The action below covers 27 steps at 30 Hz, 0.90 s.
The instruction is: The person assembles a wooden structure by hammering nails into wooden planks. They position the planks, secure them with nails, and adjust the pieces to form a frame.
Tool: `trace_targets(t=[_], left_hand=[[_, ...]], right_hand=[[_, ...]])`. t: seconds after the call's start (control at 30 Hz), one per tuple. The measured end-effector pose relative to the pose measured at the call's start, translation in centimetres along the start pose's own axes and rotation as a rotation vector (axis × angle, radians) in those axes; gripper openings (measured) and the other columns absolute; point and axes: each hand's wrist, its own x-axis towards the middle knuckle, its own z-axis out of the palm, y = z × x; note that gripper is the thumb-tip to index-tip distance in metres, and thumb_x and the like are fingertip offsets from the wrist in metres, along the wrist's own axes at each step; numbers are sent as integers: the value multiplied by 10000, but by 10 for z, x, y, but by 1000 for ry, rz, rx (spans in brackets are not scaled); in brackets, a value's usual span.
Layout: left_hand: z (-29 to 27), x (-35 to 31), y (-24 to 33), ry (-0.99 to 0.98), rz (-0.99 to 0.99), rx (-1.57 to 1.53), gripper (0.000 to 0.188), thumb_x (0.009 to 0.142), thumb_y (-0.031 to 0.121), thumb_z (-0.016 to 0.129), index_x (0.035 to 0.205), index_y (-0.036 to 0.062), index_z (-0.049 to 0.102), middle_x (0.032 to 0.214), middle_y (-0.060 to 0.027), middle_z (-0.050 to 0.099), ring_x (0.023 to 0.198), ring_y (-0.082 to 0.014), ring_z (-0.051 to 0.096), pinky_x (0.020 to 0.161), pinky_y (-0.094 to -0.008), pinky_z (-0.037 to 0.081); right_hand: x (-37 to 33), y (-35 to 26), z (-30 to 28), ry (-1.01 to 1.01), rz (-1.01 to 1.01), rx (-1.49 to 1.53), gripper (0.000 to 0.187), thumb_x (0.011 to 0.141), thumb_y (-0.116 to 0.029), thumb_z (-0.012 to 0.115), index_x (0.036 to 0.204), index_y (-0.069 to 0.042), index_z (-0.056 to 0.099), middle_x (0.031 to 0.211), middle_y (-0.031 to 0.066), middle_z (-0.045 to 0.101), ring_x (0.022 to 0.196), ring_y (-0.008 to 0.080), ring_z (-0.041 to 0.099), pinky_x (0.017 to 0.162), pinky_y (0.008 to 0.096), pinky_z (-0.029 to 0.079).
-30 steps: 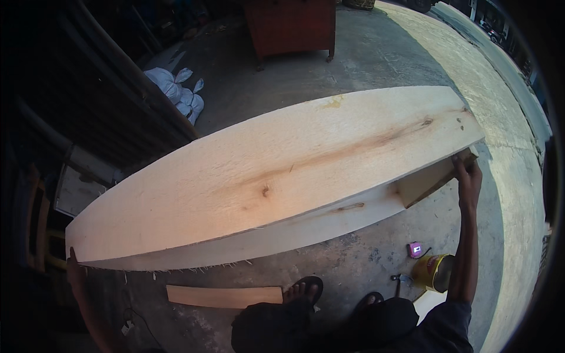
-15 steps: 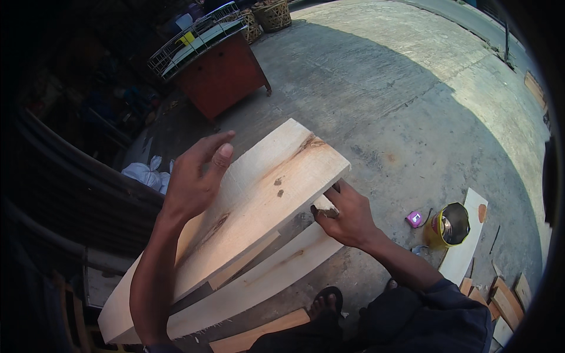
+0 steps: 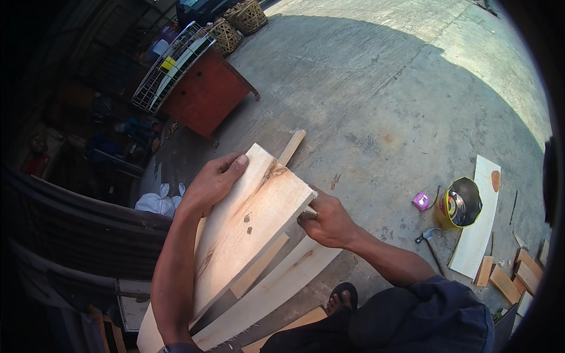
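Both hands grip the plank (image 3: 247, 229): left hand (image 3: 212, 182) on its end, right hand (image 3: 329, 222) underneath. Next, I reckon, comes a steady lowering.

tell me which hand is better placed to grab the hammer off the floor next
Right, probably. The hammer lies on the concrete to the person's right, near the yellow can. The right hand grips the plank on that near side; the left hand holds the plank's far left edge, with the plank between.

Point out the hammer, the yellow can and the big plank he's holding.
hammer (image 3: 429, 238): head view, on the metal head, lying on the concrete.
yellow can (image 3: 459, 203): head view, on its open top.
plank (image 3: 247, 226): head view, middle of its pale upper face.
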Motion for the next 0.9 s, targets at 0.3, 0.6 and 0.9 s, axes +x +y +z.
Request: trace_targets(t=[0.3,0.6,0.9], left_hand=[[-17,-8,9,-68,-170,-192,702,983,518,617,1497,51,517,1339,-192,652,1158,-253,676,968,-359,554],[-5,4,-15,-88,-167,-284,725,966,516,640,1500,41,518,1321,-207,663,1173,-271,675,990,-374,551],[-6,14,-22,-91,-266,-515,692,922,365,738,1472,-3,536,1261,-212,698,1093,-254,717,918,-354,587]], right_hand=[[5,-2,-9,-12,-31,54,712,854,10,634,1531,-40,420,1480,249,509,1341,434,530,1113,463,476],[7,7,-15,49,-43,62,724,834,33,663,1521,-35,446,1460,247,538,1339,409,546,1114,441,480],[7,14,-19,63,-48,89,737,811,53,683,1511,-40,475,1437,248,556,1316,405,568,1104,428,486]])
